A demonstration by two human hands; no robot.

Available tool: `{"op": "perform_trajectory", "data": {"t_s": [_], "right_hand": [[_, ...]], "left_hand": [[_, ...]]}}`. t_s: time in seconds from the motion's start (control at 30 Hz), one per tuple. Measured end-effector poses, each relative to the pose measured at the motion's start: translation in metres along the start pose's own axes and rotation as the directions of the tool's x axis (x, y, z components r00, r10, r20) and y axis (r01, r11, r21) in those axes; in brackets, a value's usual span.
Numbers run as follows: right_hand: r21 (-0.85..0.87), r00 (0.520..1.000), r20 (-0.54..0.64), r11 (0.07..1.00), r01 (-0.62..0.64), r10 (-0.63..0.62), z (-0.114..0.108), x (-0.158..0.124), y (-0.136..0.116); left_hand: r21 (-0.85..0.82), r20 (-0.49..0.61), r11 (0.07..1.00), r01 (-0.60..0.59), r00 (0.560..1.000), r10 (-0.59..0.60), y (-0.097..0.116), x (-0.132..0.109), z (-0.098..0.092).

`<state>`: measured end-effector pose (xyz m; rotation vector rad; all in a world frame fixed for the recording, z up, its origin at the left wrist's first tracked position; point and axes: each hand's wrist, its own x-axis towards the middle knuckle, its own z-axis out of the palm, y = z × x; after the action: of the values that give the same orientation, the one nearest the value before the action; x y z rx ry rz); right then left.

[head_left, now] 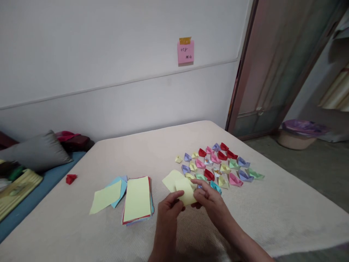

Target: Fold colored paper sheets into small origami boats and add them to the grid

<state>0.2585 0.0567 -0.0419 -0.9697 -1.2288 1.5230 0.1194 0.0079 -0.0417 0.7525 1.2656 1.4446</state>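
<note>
My left hand [170, 208] pinches a pale yellow sheet of paper [185, 192] between thumb and fingers, above the near part of the covered table-like surface. On the sheet's other side my right hand [208, 198] grips its edge, with the index finger stretched along the top. Another pale yellow paper area [169, 179] shows just behind; whether it belongs to the same sheet I cannot tell. Beyond my right hand stand several small folded paper boats [209, 174] in red, pink, yellow, green, blue and purple, set in rough rows. My fingers hide a few of them.
Left of my hands lies a stack of coloured paper [137, 198], yellow on top. Beside it are a loose yellow sheet [105, 198] and a blue sheet [121, 192]. A crumpled-looking red paper piece [71, 178] sits far left. A white wall [136, 109] rises behind the cream cover [131, 153].
</note>
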Motion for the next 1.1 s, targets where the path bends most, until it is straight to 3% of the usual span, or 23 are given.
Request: {"op": "perform_trajectory", "data": {"t_s": [0.27, 0.53, 0.83, 1.1], "right_hand": [[0.006, 0.983, 0.180, 0.999, -0.043, 0.041, -0.010, -0.001, -0.012], [-0.007, 0.959, 0.285, 1.000, 0.018, -0.015, -0.007, 0.000, -0.008], [0.045, 0.984, 0.173, 0.998, -0.038, 0.030, -0.002, -0.001, -0.003], [0.020, 1.000, 0.014, 1.000, 0.013, -0.013, -0.004, 0.000, -0.003]], "left_hand": [[0.069, 0.010, 0.997, -0.043, 0.999, 0.042, 0.015, -0.002, -0.004], [0.091, 0.110, 0.991, -0.098, 0.990, 0.088, 0.008, 0.003, -0.007], [0.071, 0.161, 0.993, -0.097, 0.983, 0.085, 0.007, 0.002, -0.008], [-0.137, 0.130, 0.983, -0.121, 0.982, 0.139, 0.004, 0.003, 0.003]]}}
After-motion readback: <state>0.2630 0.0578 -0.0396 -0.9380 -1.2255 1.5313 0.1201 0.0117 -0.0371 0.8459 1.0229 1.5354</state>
